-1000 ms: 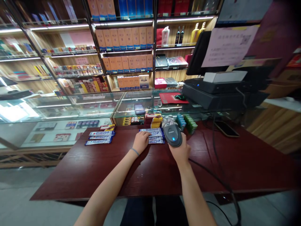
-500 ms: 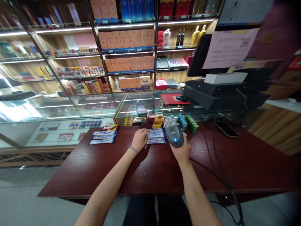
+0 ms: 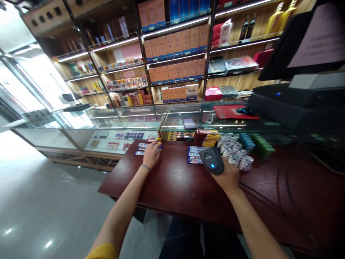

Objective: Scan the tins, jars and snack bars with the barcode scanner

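Observation:
My right hand grips a dark barcode scanner with a blue light lit on top. The scanner's head hangs over the right end of several blue-and-white stick packets lying in rows. My left hand, fingers curled, is over a smaller group of similar stick packets at the table's left end. It hides part of that group, and what its fingertips hold cannot be made out. A red-and-yellow packet lies just beyond this hand.
On the dark red table stand stacked red-and-yellow packs, several small clear jars, blue packs and green packs. The scanner's cable runs right. Behind are a glass counter and a monitor.
My left hand has gone from the right group of stick packets to the left group. My right hand still holds the scanner near the right group. The view has turned left.

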A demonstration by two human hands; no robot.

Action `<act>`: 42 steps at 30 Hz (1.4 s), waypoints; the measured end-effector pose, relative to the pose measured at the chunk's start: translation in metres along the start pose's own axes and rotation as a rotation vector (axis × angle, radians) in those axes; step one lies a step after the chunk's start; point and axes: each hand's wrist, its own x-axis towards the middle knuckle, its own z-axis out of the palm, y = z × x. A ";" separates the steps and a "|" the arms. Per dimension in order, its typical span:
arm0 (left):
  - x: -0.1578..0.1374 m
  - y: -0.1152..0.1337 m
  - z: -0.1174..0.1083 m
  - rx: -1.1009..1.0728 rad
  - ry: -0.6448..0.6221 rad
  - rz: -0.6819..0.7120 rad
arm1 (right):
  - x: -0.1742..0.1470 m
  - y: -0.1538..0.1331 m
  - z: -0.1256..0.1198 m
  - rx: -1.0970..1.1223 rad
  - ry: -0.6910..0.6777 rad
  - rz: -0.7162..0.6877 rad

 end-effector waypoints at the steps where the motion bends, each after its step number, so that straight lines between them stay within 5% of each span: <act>1: -0.005 -0.011 -0.003 0.030 -0.018 -0.006 | 0.001 -0.003 0.001 0.026 0.014 -0.034; 13: -0.053 -0.081 -0.007 0.060 -0.068 -0.176 | -0.007 -0.036 0.011 0.224 -0.148 -0.194; 27: -0.045 -0.060 -0.021 0.013 -0.202 -0.096 | -0.016 -0.036 0.012 0.180 -0.169 -0.152; 31: -0.038 -0.043 -0.016 -0.214 -0.074 -0.239 | -0.016 -0.034 0.013 0.161 -0.116 -0.173; 35: -0.029 -0.024 -0.006 -0.759 0.044 -0.598 | -0.015 -0.035 0.014 0.172 -0.173 -0.120; 38: -0.026 -0.010 -0.002 -1.203 -0.063 -0.771 | -0.015 -0.040 0.016 0.208 -0.225 -0.106; 42: -0.028 0.004 -0.002 -1.409 -0.231 -0.803 | -0.014 -0.048 0.017 0.253 -0.313 -0.153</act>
